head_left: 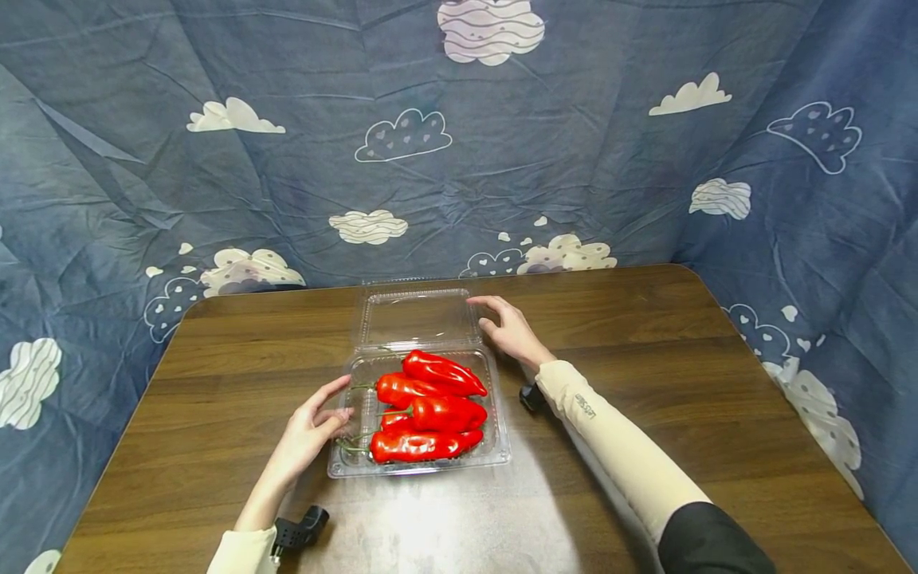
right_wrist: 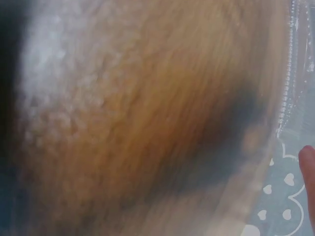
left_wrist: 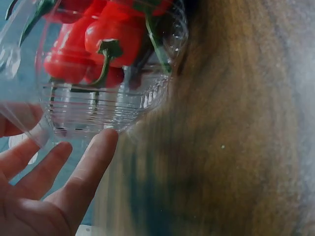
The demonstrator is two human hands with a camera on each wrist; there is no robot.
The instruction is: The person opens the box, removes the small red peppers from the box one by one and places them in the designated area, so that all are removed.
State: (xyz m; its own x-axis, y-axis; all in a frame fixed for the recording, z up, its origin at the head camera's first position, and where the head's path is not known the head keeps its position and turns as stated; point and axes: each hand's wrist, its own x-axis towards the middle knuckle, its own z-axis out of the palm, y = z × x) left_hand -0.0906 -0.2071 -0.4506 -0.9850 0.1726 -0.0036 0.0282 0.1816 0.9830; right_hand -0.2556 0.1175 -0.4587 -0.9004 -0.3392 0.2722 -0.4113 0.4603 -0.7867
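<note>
A clear plastic clamshell container (head_left: 500, 446) lies with its hinged lid (head_left: 419, 319) folded back toward the table's far edge. Several long red peppers (head_left: 448, 414) with green stems fill its base. At the base's left wall is my left hand (head_left: 304, 434), fingers spread and fairly straight. In the left wrist view an index fingertip (left_wrist: 109, 137) meets the ribbed plastic wall. My right hand (head_left: 512, 331) reaches to the lid's right edge, index finger extended and thumb apart from it. The right wrist view catches only one fingertip (right_wrist: 308, 157) near the lid's rim; firm contact is unclear.
The container stands on a brown wooden table (head_left: 617, 335). Behind and at both sides hangs a blue cloth (head_left: 301, 183) printed with clouds. Black wrist devices (head_left: 301, 528) sit under both forearms, close to the tabletop.
</note>
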